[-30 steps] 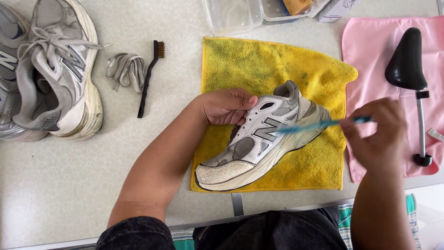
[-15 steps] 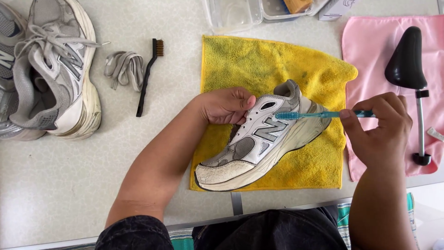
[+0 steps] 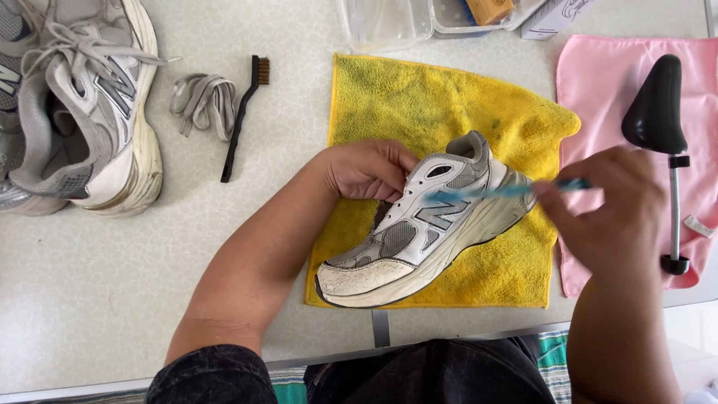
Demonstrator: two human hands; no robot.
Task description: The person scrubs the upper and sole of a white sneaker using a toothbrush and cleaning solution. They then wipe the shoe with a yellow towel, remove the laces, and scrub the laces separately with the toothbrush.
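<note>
— Shoe's position?
— Shoe point(image 3: 422, 224) lies on its side on the yellow cloth point(image 3: 419, 105).
— Hands?
— Left hand point(image 3: 366, 168) fingers curled into the shoe's opening, gripping it. Right hand point(image 3: 609, 213) closed round a blue brush point(image 3: 493, 191), its head against the shoe's side.

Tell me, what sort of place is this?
Probably a shoe-cleaning bench, at home or in a small repair shop. A worn sneaker lies on a yellow cloth while the right hand works a small blue brush on it. A black shoe tree and removed laces lie nearby.
</note>
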